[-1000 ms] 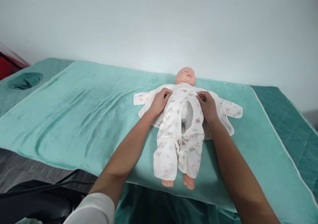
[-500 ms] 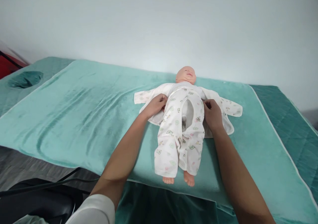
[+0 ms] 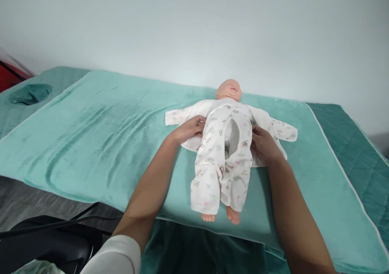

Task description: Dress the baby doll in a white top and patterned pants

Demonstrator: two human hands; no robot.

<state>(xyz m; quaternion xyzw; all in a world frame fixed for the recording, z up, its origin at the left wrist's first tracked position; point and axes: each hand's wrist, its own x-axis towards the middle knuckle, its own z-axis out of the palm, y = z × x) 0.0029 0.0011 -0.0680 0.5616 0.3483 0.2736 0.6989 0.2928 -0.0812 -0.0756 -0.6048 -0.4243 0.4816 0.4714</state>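
A baby doll (image 3: 229,89) lies on its back on a teal towel (image 3: 100,132), head toward the wall, bare feet near the towel's front edge. It wears white printed trousers (image 3: 212,172) pulled high on its chest, over an open white printed top (image 3: 273,126) spread out at both sides. My left hand (image 3: 189,129) grips the trousers' edge at the doll's left-side flank, fingers curled into the cloth. My right hand (image 3: 263,143) presses the opposite flank, fingers tucked against the trousers and the top.
The towel covers a quilted teal massage table (image 3: 349,144) with a face hole (image 3: 28,94) at the far left. A pale wall stands close behind. Something red (image 3: 9,75) shows at the left edge, and a dark object with a cable (image 3: 51,233) lies below the table's front.
Both hands have slid down from the doll's shoulders to its flanks along the trousers' sides. The doll has not shifted.
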